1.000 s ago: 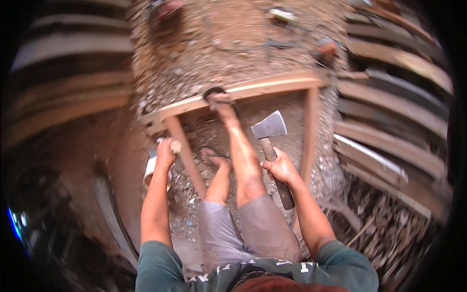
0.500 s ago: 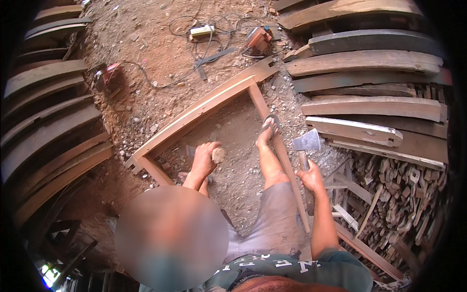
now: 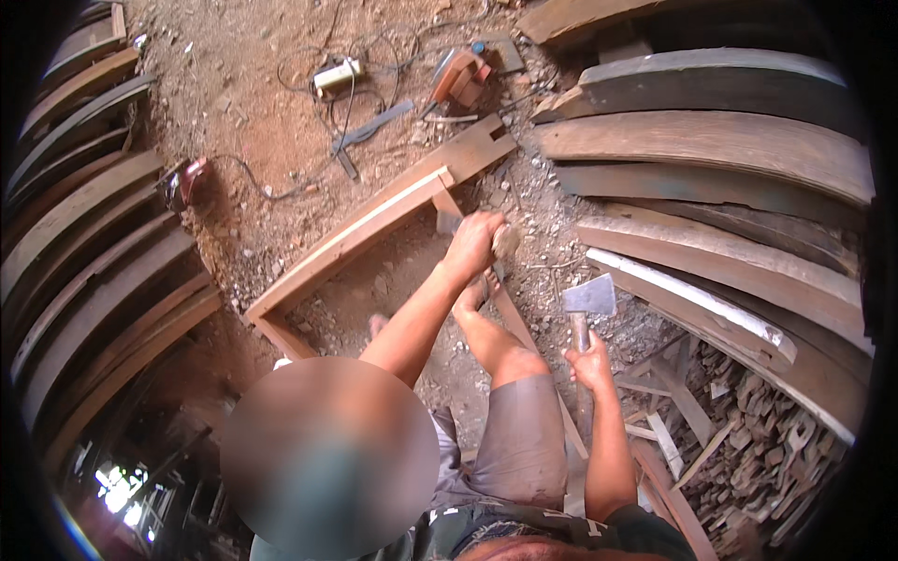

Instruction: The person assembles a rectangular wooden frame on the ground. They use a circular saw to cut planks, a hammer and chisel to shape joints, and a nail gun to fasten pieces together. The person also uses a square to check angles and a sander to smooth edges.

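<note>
My left hand [image 3: 475, 245] is closed around what looks like a wide chisel. Its grey blade [image 3: 448, 222] shows on the left of the fist and its round wooden butt [image 3: 506, 242] on the right. The blade is close to the far right corner of a wooden frame [image 3: 351, 236] on the ground; contact cannot be made out. My right hand [image 3: 589, 363] grips a hatchet by the handle just below its grey head [image 3: 591, 295], which is raised. One sandalled foot [image 3: 475, 292] is at the right side piece of the frame, partly behind my left forearm.
Curved planks are stacked at left [image 3: 103, 271] and right [image 3: 702, 140]. Beyond the frame lie an orange power tool [image 3: 460, 82], a white power strip [image 3: 338, 77] with tangled cords, and a red power tool [image 3: 192, 182]. Wood scraps [image 3: 767, 458] are heaped at lower right.
My left hand has moved right and farther away with the chisel, from the middle of the frame to its far right corner. My right hand still holds the hatchet up. The view has shifted slightly.
</note>
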The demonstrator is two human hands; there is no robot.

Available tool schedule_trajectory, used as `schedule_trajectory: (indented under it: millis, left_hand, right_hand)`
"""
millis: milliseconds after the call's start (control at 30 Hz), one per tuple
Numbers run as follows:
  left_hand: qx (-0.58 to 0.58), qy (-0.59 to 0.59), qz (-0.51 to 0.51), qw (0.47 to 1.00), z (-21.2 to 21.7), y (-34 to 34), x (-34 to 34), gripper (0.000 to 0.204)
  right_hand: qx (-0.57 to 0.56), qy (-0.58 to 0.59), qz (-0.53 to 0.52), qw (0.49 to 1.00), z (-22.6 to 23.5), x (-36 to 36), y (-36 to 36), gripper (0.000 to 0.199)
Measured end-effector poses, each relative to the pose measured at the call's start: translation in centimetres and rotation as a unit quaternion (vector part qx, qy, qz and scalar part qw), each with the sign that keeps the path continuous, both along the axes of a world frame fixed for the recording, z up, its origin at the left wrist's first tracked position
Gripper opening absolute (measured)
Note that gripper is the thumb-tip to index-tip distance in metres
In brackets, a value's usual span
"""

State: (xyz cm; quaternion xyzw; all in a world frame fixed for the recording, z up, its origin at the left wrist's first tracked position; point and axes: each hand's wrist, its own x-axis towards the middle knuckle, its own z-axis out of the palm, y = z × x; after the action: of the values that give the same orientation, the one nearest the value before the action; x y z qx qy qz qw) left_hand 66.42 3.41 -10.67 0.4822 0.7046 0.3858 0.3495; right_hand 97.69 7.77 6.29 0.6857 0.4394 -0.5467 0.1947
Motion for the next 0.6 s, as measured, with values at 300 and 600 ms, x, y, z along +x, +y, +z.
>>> schedule_trajectory:
  millis: [300, 600]
  left_hand:
    - [-0.003, 0.036, 0.109, 0.993, -10.4, 8.7, -1.3, 0.027]
    - [-0.031, 0.027, 0.161, 0.986, -12.3, 9.1, -2.2, 0.036]
  right_hand:
    - [-0.004, -0.012, -0.069, 0.998, -4.9, 1.7, 0.9, 0.032]
    - [0.019, -0.018, -0.09, 0.996, -5.5, 1.3, 1.6, 0.03]
